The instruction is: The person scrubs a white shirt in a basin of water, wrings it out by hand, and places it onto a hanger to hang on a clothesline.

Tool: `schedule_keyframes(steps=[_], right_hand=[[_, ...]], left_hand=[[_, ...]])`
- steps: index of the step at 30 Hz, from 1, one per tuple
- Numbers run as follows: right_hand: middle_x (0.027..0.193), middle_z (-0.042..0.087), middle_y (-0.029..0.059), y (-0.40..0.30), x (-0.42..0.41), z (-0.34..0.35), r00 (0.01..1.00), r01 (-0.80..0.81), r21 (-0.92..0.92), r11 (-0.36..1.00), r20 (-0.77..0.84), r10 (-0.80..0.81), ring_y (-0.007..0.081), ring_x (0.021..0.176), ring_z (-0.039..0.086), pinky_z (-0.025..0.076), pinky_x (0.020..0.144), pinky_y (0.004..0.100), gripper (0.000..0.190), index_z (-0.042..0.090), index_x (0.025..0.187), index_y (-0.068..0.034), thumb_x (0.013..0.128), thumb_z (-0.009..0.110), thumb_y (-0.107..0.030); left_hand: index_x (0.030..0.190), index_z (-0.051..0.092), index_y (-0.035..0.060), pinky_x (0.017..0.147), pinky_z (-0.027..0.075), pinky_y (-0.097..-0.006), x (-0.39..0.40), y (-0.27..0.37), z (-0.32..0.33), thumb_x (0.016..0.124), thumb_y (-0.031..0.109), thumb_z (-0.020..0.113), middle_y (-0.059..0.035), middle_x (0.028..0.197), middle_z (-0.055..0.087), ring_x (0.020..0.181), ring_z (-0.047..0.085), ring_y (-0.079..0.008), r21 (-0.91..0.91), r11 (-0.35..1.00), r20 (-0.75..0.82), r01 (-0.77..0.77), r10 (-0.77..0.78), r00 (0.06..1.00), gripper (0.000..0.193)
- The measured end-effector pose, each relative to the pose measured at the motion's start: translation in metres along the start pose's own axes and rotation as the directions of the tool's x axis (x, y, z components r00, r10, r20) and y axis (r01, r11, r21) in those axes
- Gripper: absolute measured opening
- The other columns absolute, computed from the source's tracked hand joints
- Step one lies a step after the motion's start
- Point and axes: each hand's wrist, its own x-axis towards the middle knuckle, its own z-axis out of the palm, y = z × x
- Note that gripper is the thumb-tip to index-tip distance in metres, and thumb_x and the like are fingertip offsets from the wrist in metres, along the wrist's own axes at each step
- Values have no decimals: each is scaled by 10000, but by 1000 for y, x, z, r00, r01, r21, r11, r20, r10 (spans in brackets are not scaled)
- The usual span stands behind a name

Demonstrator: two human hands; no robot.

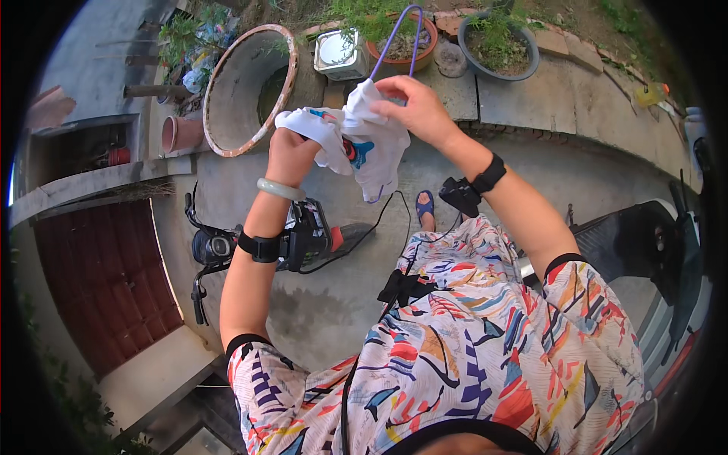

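Observation:
My left hand (291, 158) grips one side of a white cloth garment (380, 133) with a blue and red print. My right hand (418, 108) pinches the garment's upper edge between thumb and fingers. A purple clothes hanger (389, 50) juts up out of the cloth beside my right hand, its narrow loop bare. Another piece of purple hanger shows at the garment's lower end; the rest is hidden by the cloth. The garment hangs bunched between both hands, in the air.
Beyond my hands stand a large round vat (250, 91), a square metal tin (340, 56) and potted plants in an orange pot (430, 48) and a grey pot (532, 62). A two-wheeler (307, 233) is below my left hand; a dark vehicle (631, 239) is at the right.

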Motion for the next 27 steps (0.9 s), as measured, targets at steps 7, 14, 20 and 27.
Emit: schedule_keyframes(steps=[7,14,20,27], right_hand=[[771,660,198,-17,-6,1,962,-209,-257,944,117,245,340,721,651,498,673,411,420,645,792,-3,804,691,-420],[602,563,108,-9,13,-43,981,-193,-262,946,-25,193,168,549,514,417,546,327,331,656,783,5,881,642,-311],[656,641,98,-4,42,-83,917,-313,-180,933,-311,248,179,604,590,441,571,329,312,690,803,-25,907,624,-312],[1040,681,163,60,48,-118,713,-310,854,419,-83,697,289,945,658,527,865,438,325,624,1062,25,961,580,-281]], left_hand=[[960,702,-10,683,512,-321,-18,5,14,731,36,639,-124,785,702,757,688,-203,99,995,10,-16,15,1000,242],[961,705,-20,739,532,-322,-36,-3,8,698,-9,672,-131,867,727,825,704,-199,339,940,-33,-29,43,999,266],[982,693,-34,732,533,-300,-43,0,3,701,-37,652,-118,861,725,812,696,-171,299,952,-71,-67,93,993,284],[947,673,-41,762,525,-282,-43,-7,-8,783,-63,613,-75,892,704,825,665,-148,85,996,-74,-40,46,996,176]])
